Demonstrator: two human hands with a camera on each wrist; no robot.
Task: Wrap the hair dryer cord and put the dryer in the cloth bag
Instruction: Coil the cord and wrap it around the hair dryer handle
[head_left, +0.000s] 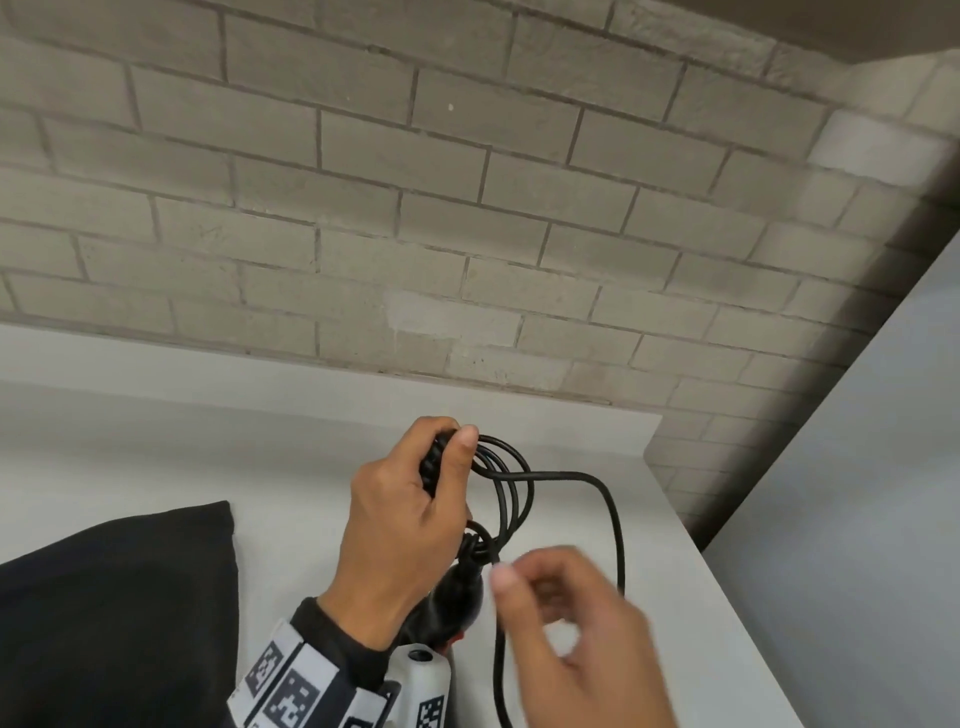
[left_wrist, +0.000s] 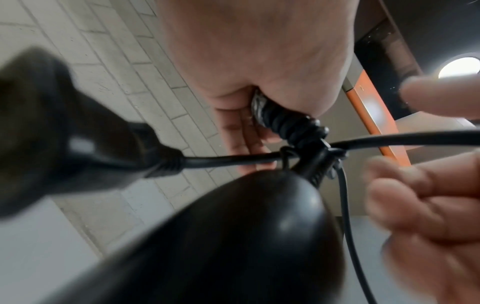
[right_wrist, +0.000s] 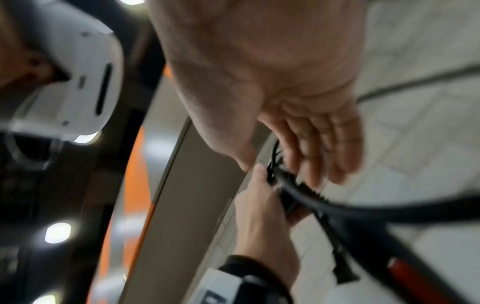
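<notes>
My left hand (head_left: 415, 493) grips the black hair dryer's handle (left_wrist: 283, 125), which has cord wound round it. The dryer's rounded body (head_left: 452, 597) hangs below that hand, above the table. Several loose loops of black cord (head_left: 506, 483) stick out to the right of my left thumb. A long strand arcs right and drops behind my right hand (head_left: 519, 582). That hand is blurred, with loosely curled fingers (left_wrist: 415, 195). The cord (left_wrist: 389, 137) runs between forefinger and the other fingers, with no firm grip showing. The plug (left_wrist: 52, 133) hangs near my left wrist. The black cloth bag (head_left: 130, 597) lies at the left.
A white table (head_left: 208, 415) runs along a grey brick wall (head_left: 415, 208), which turns a corner at the table's right end. A pale panel (head_left: 857, 467) stands beyond the table's right edge. In the right wrist view a head-worn white device (right_wrist: 78, 72) is overhead.
</notes>
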